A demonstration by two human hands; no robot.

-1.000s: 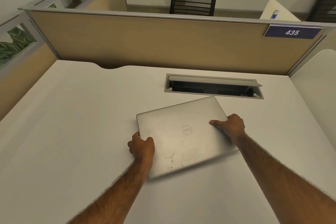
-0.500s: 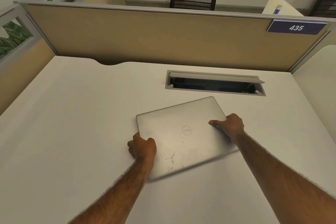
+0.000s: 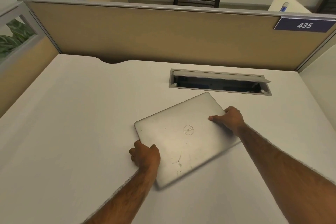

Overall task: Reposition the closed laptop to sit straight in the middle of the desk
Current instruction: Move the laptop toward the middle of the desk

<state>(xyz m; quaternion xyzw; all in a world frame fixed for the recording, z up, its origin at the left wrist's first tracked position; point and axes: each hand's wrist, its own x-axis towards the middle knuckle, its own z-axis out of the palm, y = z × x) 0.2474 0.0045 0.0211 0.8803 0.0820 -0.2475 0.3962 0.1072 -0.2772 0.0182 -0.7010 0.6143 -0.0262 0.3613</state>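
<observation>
A closed silver laptop (image 3: 181, 138) lies flat on the white desk (image 3: 76, 123), a little right of centre. It sits skewed, its far right corner turned toward the cable box. My left hand (image 3: 144, 154) grips its left edge near the front, thumb on the lid. My right hand (image 3: 230, 119) grips its right edge, thumb resting on the lid. The laptop's front right edge looks blurred.
An open grey cable box (image 3: 220, 82) is sunk into the desk just behind the laptop. Tan partition walls (image 3: 145, 36) close the desk at the back and left, with a blue "435" sign (image 3: 304, 25). A white panel (image 3: 321, 82) stands at the right.
The laptop has turned a little further counter-clockwise under both hands. The camera has tipped slightly, and both hands keep the same hold on the edges.
</observation>
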